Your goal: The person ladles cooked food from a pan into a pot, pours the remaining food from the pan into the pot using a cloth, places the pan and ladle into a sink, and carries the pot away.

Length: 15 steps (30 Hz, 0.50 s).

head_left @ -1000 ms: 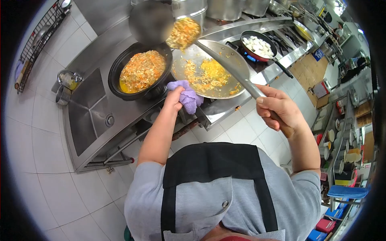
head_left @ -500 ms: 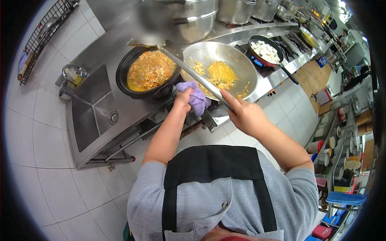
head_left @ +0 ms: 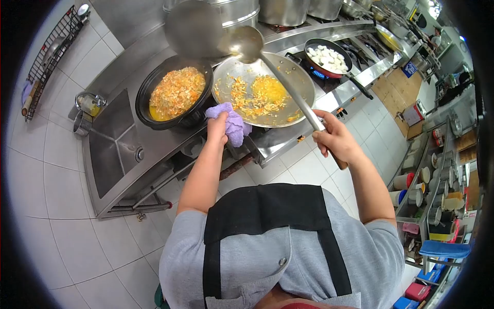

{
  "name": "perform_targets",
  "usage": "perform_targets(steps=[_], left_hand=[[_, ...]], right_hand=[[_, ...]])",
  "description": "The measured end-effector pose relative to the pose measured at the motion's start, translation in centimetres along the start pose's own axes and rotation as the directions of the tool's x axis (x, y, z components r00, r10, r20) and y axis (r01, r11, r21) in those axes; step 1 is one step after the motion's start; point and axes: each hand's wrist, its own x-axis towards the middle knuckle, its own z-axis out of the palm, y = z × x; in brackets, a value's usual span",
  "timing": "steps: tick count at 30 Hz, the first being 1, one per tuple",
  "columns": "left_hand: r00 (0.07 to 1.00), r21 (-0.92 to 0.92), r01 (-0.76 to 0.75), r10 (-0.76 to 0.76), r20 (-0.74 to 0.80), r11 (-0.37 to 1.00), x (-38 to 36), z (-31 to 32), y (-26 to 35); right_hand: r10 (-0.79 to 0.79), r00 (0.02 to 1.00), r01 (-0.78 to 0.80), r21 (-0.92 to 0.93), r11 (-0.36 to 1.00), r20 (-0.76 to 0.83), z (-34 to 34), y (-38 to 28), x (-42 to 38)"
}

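Note:
My left hand point(head_left: 217, 129) is closed on a purple cloth point(head_left: 232, 123) at the near edge of a wide steel wok point(head_left: 303, 87). Orange and yellow shreds with yellow liquid point(head_left: 270, 91) lie in the wok. My right hand point(head_left: 337, 135) grips the wooden-ended handle of a long metal ladle point(head_left: 246, 45), whose bowl is above the wok's far left rim. Left of the wok stands a black pot point(head_left: 146, 116), heaped with an orange and pale shredded mixture point(head_left: 177, 90).
A sink point(head_left: 116, 147) lies at the left. A black pan point(head_left: 345, 50) with white pieces sits over a blue flame at the right. Large steel pots point(head_left: 283, 11) stand behind. A wire rack point(head_left: 43, 62) hangs on the tiled wall; shelves point(head_left: 427, 195) stand far right.
The ladle has moved right, from above the black pot to above the wok's far left rim. My right hand has shifted right with it. The whole view has shifted slightly.

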Motion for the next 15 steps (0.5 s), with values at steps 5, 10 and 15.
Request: perform_targets(steps=[5,10,15], left_hand=[[0.983,0.056,-0.177,0.179,-0.030,0.983,-0.4,0.1,-1.3],[0.997,0.216,-0.074,0.065,0.051,0.974,-1.6,0.5,1.0],[0.999,0.340,-0.032,0.024,0.027,0.940,-1.5,0.1,2.0]], right_hand=[[0.022,0.992,-0.058,-0.301,0.952,-0.122,-2.6,5.7,6.9],[0.047,0.991,-0.092,-0.375,0.922,-0.127,0.2,6.9,11.1],[-0.097,0.995,0.076,-0.559,0.826,-0.007,2.8,7.9,10.7]])
